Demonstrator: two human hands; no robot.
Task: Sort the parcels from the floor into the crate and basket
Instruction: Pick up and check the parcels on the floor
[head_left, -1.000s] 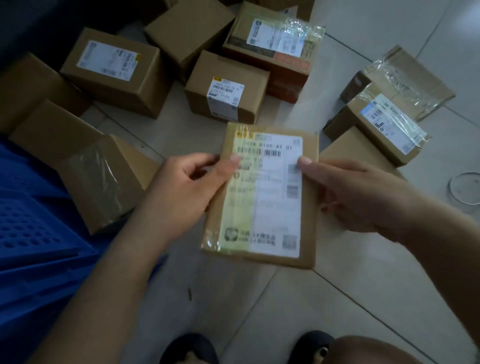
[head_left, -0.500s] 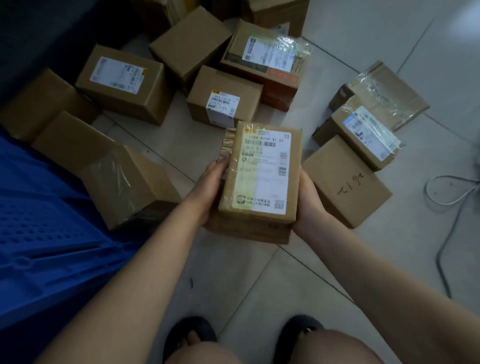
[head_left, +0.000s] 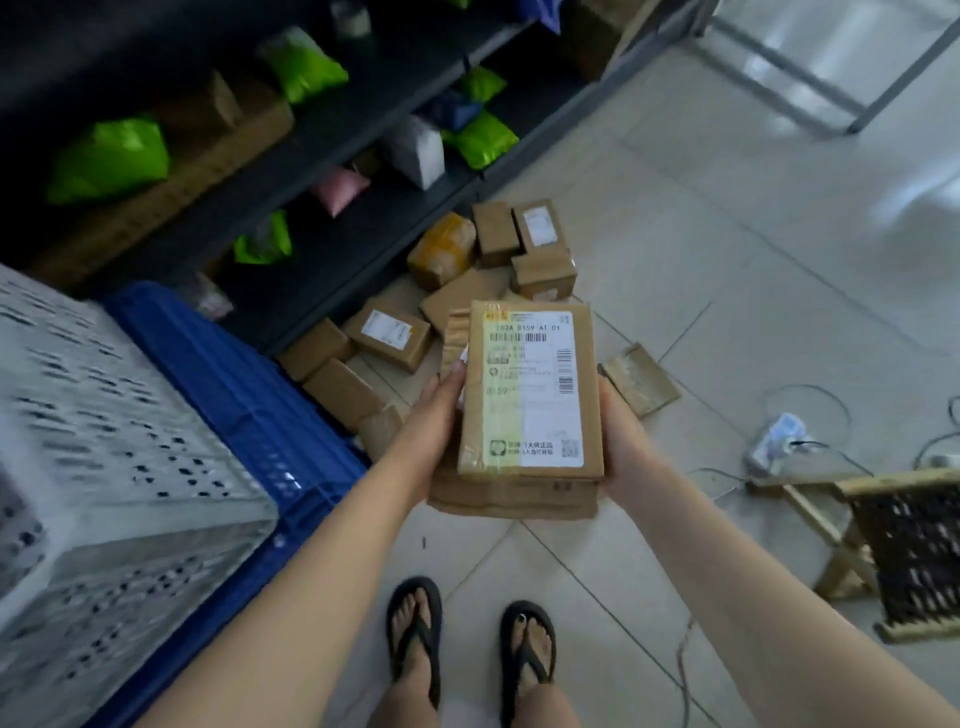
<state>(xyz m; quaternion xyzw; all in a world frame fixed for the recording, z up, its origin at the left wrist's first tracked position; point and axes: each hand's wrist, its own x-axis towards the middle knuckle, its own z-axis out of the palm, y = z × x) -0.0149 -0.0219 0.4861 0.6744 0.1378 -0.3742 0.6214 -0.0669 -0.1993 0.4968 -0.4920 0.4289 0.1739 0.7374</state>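
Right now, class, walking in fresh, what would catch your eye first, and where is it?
The labelled parcel at centre, held between the left hand and right hand. Then the bright green bags on the dark shelves, upper left, and the white crate beside the blue crate at left.

Parcel (head_left: 530, 395) recorded as brown cardboard — white label (head_left: 545, 415), black barcodes (head_left: 518, 338), yellow tape band (head_left: 500, 400). Crate (head_left: 234, 374) noted blue; basket (head_left: 104, 426) white, patterned with rows of small holes. Shelf bags (head_left: 111, 158) bright green — one pink bag (head_left: 340, 189). Flip-flops (head_left: 415, 639) black. Floor tiles (head_left: 753, 249) pale grey.
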